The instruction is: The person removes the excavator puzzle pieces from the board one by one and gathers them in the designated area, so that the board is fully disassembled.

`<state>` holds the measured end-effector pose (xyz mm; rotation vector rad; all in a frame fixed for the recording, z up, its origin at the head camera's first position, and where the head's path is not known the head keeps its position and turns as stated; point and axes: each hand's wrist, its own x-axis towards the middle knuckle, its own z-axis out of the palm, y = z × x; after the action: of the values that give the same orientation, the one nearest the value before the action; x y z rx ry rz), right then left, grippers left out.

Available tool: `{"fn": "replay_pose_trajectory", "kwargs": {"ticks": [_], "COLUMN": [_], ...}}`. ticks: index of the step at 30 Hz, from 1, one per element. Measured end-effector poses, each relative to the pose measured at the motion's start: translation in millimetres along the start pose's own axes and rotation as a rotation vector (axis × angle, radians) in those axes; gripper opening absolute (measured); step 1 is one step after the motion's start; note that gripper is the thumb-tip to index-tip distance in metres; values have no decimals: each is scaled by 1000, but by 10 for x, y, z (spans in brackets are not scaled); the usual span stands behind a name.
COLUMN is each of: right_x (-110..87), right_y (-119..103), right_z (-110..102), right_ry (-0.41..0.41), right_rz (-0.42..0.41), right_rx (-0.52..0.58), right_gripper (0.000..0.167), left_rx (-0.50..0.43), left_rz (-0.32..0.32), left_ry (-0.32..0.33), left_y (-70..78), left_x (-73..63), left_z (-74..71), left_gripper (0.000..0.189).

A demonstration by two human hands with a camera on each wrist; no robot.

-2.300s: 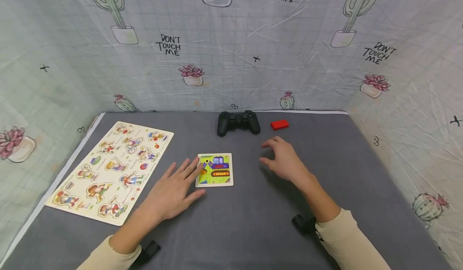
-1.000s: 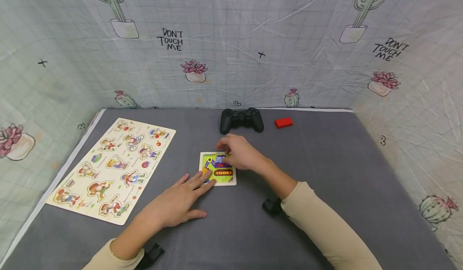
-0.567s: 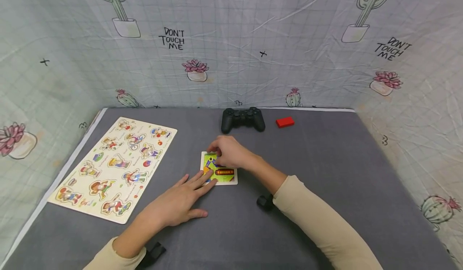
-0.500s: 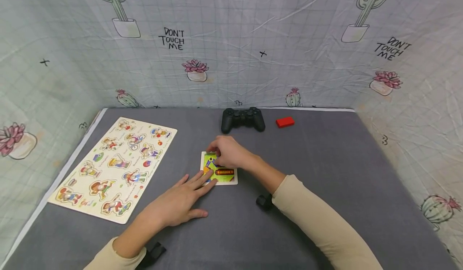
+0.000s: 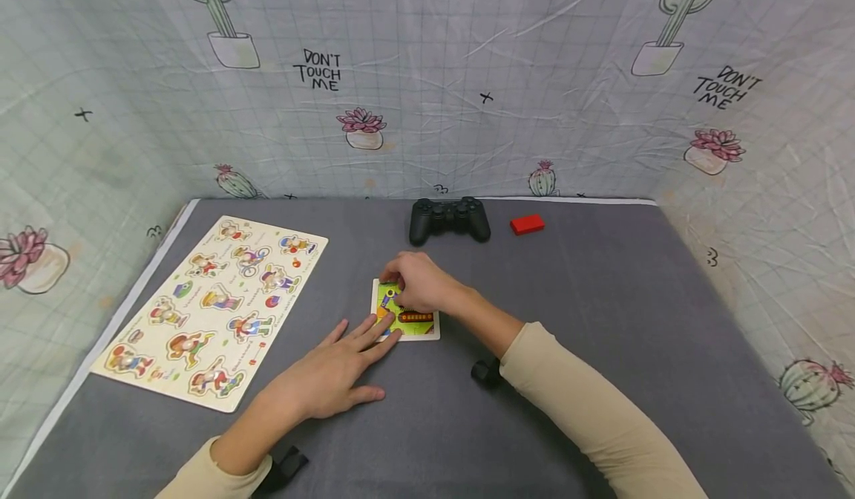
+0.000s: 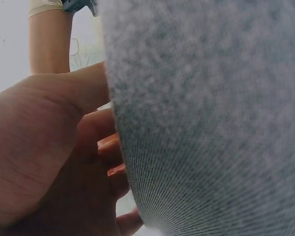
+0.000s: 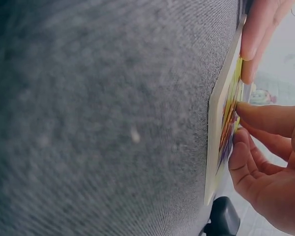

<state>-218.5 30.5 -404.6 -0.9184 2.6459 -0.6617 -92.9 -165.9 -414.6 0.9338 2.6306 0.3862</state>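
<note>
A small square jigsaw puzzle (image 5: pixel 417 330) with a digger picture in a pale frame lies flat on the grey table. My left hand (image 5: pixel 327 376) is spread out, its straight fingertips resting on the puzzle's near left corner. From the right, my right hand (image 5: pixel 424 280) reaches over the upper part of the puzzle and covers much of it. In the right wrist view its thumb and curled fingers (image 7: pixel 240 157) come together at the puzzle's face, pinching a puzzle piece (image 7: pixel 237 124) that is mostly hidden. The left wrist view shows mainly the left palm and blurred grey cloth.
A black game controller (image 5: pixel 450 220) lies behind the puzzle, with a red block (image 5: pixel 527 224) to its right. On the left is a large cream board (image 5: pixel 156 339) with figures of children. Patterned cloth walls (image 5: pixel 427 61) enclose the back and both sides.
My right hand has come in from the right onto the puzzle, and its fingers have drawn together there. My left fingers have shifted slightly onto the near left corner. Little differs over the last half second.
</note>
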Motion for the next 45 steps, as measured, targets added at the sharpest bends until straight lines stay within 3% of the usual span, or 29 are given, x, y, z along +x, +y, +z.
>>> {"fn": "replay_pose_trajectory", "kwargs": {"ticks": [13,24,34,45], "right_x": [10,8,23,33], "right_y": [-29,-26,-19,-27], "right_z": [3,23,28,26], "right_ry": [25,34,57,73], "right_rz": [8,36,31,48], "right_rx": [24,24,42,52], "right_gripper": [35,34,33,33], "left_rx": [-5,-31,-62,-34], "left_rz": [-16,18,-7,3], "left_ry": [-14,-22,-30,-14], "left_y": [12,-46,-29,-11], "left_x": [-23,-11,-8,-14], "left_z": [-49,18,26,15], "left_gripper": [83,83,83,84]}}
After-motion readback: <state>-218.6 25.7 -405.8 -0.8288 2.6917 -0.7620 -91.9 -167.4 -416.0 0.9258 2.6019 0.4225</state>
